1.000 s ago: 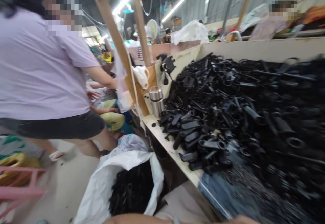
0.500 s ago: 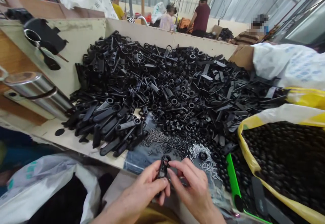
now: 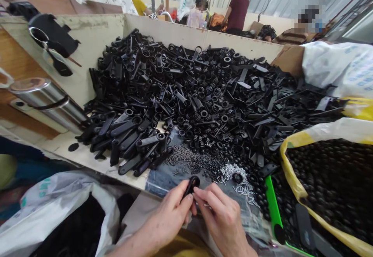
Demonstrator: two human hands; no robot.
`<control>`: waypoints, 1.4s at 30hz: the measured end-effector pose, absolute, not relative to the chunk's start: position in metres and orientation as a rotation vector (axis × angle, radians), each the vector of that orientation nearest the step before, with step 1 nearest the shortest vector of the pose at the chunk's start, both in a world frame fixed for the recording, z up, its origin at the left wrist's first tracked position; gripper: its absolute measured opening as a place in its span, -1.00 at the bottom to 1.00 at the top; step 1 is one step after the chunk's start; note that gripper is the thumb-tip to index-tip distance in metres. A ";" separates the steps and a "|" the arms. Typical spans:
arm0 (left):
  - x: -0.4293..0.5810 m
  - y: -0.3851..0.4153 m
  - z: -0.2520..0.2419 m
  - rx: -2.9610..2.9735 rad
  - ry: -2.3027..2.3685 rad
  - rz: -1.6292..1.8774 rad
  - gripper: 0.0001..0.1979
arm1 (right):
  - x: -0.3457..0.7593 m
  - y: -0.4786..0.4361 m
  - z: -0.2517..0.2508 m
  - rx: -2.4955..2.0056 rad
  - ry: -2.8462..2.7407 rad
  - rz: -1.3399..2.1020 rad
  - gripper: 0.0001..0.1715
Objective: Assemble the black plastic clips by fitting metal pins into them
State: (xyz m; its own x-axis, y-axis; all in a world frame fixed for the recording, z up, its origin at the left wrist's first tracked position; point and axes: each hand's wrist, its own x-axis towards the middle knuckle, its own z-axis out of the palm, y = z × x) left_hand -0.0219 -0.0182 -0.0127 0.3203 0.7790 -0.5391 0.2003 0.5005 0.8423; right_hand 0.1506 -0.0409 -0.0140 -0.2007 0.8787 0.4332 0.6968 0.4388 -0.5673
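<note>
My left hand (image 3: 170, 215) is closed round a small black plastic part (image 3: 191, 184) with a ring-shaped end, held upright at the bench's front edge. My right hand (image 3: 223, 220) touches the same part from the right, its thumb and forefinger pinched together beside it; I cannot make out whether they carry anything. Just beyond my hands lie small dark screws (image 3: 192, 162) and a patch of silver pins (image 3: 236, 173). Behind them a big heap of black plastic handles and rings (image 3: 189, 94) fills the bench.
A steel flask (image 3: 46, 99) lies at the left. A white sack (image 3: 58, 214) of black parts stands below the bench (image 3: 87, 157). A yellow bag (image 3: 329, 179) of small black pieces sits at the right, with a green tool (image 3: 272, 210) beside it. Several people work beyond the back wall.
The view swung from the aisle and a standing person to the bench. Since half a second ago my hands have stayed on the black part, turning it slightly upright.
</note>
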 end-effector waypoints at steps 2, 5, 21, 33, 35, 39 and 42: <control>-0.023 -0.020 -0.014 1.076 1.279 0.484 -0.64 | 0.148 -0.043 -0.014 -1.351 -1.940 0.339 -0.73; -0.024 -0.021 -0.016 1.126 1.272 0.480 -0.70 | 0.146 -0.044 -0.016 -1.382 -1.914 0.354 -0.73; -0.037 -0.020 -0.039 1.014 1.066 0.509 -0.37 | 0.162 -0.051 0.003 -1.411 -2.045 0.579 -0.67; -0.037 -0.021 -0.033 1.049 1.099 0.473 -0.42 | 0.155 -0.054 -0.015 -1.489 -2.275 0.290 -0.50; -0.037 -0.021 -0.035 1.058 1.111 0.473 -0.44 | 0.153 -0.055 -0.015 -1.523 -2.279 0.220 -0.48; -0.036 -0.021 -0.038 1.080 1.120 0.470 -0.51 | 0.149 -0.059 -0.015 -1.580 -2.195 0.163 -0.50; -0.035 -0.020 -0.037 1.103 1.130 0.473 -0.55 | 0.146 -0.060 -0.016 -1.597 -2.203 0.176 -0.55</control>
